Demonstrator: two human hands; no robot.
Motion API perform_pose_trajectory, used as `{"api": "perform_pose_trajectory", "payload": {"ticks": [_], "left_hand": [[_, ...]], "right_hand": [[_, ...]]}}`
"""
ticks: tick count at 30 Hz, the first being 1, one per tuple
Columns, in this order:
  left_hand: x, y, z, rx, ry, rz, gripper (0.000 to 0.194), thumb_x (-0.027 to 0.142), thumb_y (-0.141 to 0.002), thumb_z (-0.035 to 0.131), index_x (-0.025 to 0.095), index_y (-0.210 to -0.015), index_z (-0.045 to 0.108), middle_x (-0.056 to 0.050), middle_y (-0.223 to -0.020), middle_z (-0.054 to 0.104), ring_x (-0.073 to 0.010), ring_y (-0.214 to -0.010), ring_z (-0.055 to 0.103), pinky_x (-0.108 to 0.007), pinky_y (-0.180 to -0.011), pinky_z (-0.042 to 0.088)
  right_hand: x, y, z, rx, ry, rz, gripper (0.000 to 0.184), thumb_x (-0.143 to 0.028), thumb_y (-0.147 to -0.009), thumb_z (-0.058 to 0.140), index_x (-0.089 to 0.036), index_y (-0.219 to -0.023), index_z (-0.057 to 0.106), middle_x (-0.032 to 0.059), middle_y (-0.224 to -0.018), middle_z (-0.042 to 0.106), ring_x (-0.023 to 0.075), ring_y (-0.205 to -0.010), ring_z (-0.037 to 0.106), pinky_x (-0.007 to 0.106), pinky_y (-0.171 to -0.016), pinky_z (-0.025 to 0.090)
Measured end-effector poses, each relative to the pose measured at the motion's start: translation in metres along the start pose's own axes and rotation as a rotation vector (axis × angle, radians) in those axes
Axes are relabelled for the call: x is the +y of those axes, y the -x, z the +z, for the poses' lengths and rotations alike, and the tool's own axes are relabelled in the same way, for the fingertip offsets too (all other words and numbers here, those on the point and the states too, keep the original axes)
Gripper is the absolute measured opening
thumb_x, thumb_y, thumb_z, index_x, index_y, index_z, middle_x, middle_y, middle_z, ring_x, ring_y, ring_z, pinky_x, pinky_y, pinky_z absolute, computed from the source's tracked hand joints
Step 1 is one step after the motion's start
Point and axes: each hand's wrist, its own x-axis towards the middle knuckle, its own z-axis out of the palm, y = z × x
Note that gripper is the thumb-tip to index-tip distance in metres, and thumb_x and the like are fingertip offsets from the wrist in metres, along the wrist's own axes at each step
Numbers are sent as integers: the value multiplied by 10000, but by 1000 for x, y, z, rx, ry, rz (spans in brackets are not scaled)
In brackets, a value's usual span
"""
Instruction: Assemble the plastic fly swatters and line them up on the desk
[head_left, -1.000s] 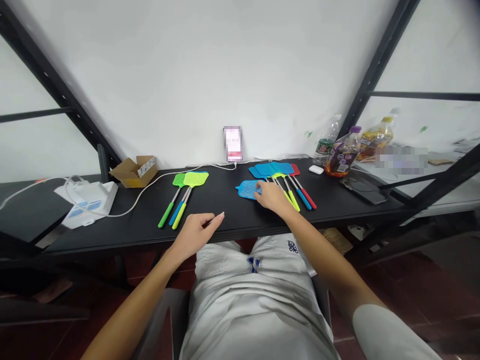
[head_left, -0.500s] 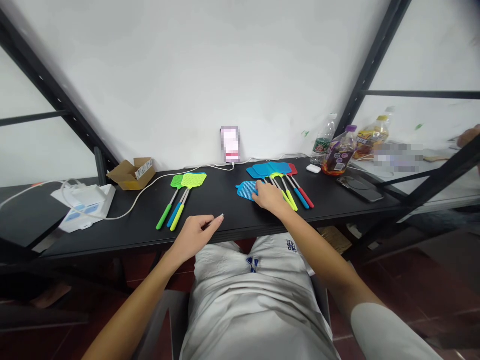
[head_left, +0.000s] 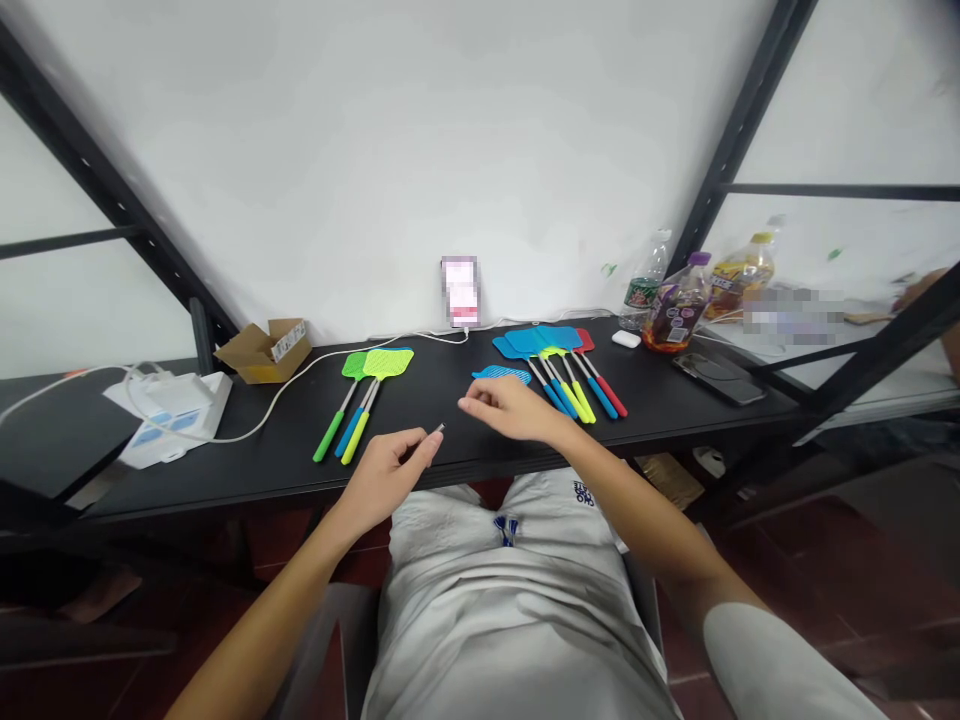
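Note:
My left hand (head_left: 388,475) is closed above the front edge of the black table. Between its thumb and fingers is a thin rod with a silver tip (head_left: 441,428); the rest is hidden in the palm. My right hand (head_left: 511,407) hovers with loosely bent fingers and nothing visible in them. Just behind it lies a blue perforated flyswatter head (head_left: 501,373), partly covered by the hand. To the right is a fan of overlapping flyswatters (head_left: 559,340) with blue, yellow-green and red parts. Green, yellow-green and blue flyswatters (head_left: 388,362) lie to the left.
A phone (head_left: 460,290) leans on the wall, its white cable running left to a power strip (head_left: 176,405). An open cardboard box (head_left: 266,350) stands at left. On the right are bottles (head_left: 679,305), a small white case (head_left: 626,339) and a dark phone (head_left: 718,378).
My right hand has come off the blue flyswatter head and moved left and towards me. My left hand has hardly moved and still grips the silver-tipped rod.

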Motion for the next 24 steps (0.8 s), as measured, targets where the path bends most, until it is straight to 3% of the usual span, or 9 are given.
{"api": "perform_pose_trajectory", "payload": {"ticks": [2, 5, 11, 17, 24], "left_hand": [[0, 2, 1, -34, -7, 16, 472, 490, -977, 468, 179, -622, 481, 45, -585, 396, -112, -578, 375, -247, -556, 286], [-1, 4, 2, -77, -13, 39, 442, 475, -978, 467, 168, -666, 532, 41, -612, 446, -112, -594, 388, -242, -556, 287], [0, 4, 3, -96, 3, 64, 389, 450, -973, 495, 170, -704, 526, 45, -645, 429, -110, -620, 370, -236, -559, 278], [3, 3, 3, -128, -24, 67, 384, 422, -974, 514, 189, -683, 424, 58, -645, 356, -103, -612, 337, -242, -560, 254], [1, 2, 4, -130, -32, 66, 370, 447, -990, 486, 185, -730, 508, 54, -652, 406, -107, -607, 372, -241, -558, 280]], "right_hand": [[-17, 6, 2, -105, -112, -121, 449, -537, -1026, 427, -170, -845, 611, -9, -697, 606, 115, -637, 534, 235, -605, 350], [-35, 12, 6, -190, -103, -252, 449, -507, -1037, 418, -172, -781, 575, -18, -673, 563, 110, -626, 497, 240, -598, 327], [-40, 13, 2, -260, -128, -313, 399, -396, -1045, 417, -183, -717, 498, -16, -661, 561, 109, -605, 480, 250, -598, 333], [-30, 15, -19, -183, -191, -217, 392, -366, -1033, 417, -186, -696, 504, -14, -626, 567, 107, -582, 529, 232, -574, 380], [-18, 25, -55, -59, -289, -37, 409, -453, -1010, 461, -180, -717, 545, -8, -640, 577, 103, -551, 575, 216, -536, 448]]}}
